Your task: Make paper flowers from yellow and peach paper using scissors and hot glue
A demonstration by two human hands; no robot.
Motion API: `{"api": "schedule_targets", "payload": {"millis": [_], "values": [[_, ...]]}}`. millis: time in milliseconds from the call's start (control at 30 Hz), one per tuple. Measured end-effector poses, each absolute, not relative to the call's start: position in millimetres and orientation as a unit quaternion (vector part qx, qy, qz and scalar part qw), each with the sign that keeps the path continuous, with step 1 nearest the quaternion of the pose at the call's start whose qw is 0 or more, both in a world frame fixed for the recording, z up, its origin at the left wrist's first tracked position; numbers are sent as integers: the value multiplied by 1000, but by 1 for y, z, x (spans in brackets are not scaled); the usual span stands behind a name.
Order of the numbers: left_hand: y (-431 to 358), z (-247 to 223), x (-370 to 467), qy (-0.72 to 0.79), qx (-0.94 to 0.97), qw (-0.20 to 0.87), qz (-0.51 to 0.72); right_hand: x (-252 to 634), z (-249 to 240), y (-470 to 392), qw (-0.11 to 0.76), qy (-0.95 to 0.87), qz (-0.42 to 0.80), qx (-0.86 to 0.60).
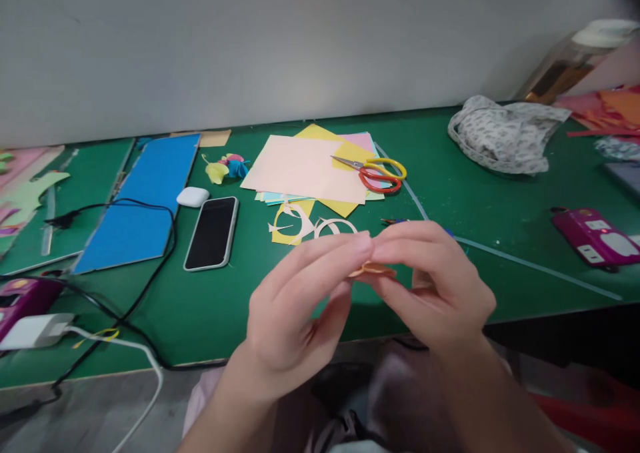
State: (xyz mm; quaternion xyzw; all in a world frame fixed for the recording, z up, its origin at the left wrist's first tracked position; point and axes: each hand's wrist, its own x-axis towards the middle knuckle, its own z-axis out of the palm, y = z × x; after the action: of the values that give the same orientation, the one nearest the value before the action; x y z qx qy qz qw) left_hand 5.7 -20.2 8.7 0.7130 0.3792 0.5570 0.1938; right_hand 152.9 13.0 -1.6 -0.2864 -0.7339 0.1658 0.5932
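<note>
Both hands meet above the front of the green table. My left hand [303,306] and my right hand [435,279] pinch a small piece of orange paper [373,271] between thumbs and fingers. Most of that paper is hidden by the fingers, so its full shape cannot be made out. Just beyond the hands lie ring-shaped paper offcuts [335,226] and a yellow scrap [283,236]. Farther back, scissors [375,171] with yellow and red handles rest on a stack of coloured paper [300,163].
To the left are a phone [213,233], a white earbud case [193,197], small paper shapes [225,168], a blue board [143,203] and trailing cables [143,293]. On the right lie a patterned cloth pouch [505,136], a purple power strip [597,236] and a bottle [575,59].
</note>
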Motion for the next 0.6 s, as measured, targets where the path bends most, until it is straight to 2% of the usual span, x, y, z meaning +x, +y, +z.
{"api": "schedule_targets", "payload": {"millis": [133,333,467,600], "values": [[-21,9,5,393,701,176,568,158,3,10,582,-755,111,-280],[-20,9,1,383,722,111,565,159,6,2,585,-752,105,-284],[-23,20,-4,363,749,111,544,157,6,-2,608,-734,140,-268],[-32,31,-6,410,738,150,515,158,8,-4,601,-724,184,-285]]}}
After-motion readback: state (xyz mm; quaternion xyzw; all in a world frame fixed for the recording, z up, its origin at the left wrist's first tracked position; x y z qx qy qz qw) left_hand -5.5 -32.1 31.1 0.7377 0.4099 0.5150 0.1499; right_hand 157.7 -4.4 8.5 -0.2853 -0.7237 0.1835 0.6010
